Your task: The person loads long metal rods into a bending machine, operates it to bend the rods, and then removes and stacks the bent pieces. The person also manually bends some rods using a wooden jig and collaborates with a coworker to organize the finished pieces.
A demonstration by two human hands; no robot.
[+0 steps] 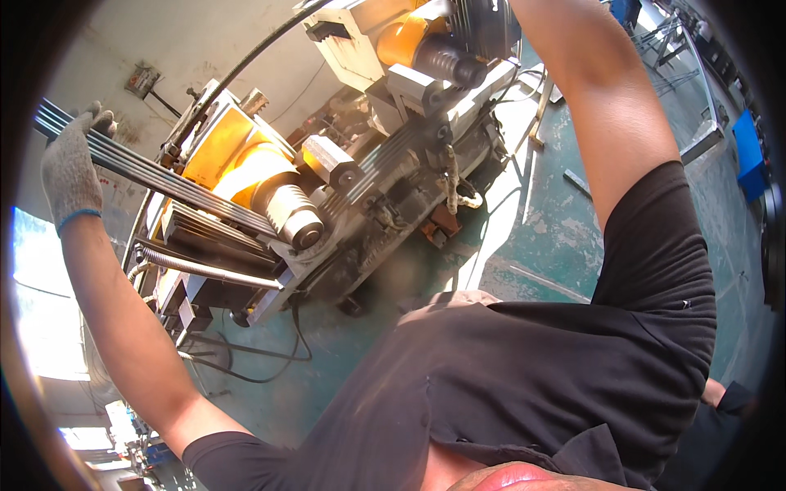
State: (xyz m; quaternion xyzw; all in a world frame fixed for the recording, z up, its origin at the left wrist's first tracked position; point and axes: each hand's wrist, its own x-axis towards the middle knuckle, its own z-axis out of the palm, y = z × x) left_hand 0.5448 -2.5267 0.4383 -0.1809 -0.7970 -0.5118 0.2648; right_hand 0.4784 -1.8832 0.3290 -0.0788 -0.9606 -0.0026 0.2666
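My left hand (pixel 72 168), in a grey knitted glove with a blue cuff, is closed around a bundle of long, thin metal bars (pixel 176 184) at the far left. From the glove the bars slant down to the right, into a machine beside a yellow-orange housing with a ribbed metal cylinder (pixel 286 211). My right arm (pixel 602 98) reaches up past the top edge, so the hand at its end is out of sight. Nearest to that arm is a second yellow-orange housing with a dark ribbed cylinder (pixel 449 61).
The machine bed (pixel 368 237) runs diagonally, with a ribbed hose (pixel 209 268) along its near side. Black cables (pixel 254 378) lie on the green floor. Metal frames (pixel 696 98) and a blue box (pixel 747 155) stand at the right. Skin and dark cloth (pixel 733 399) show behind me.
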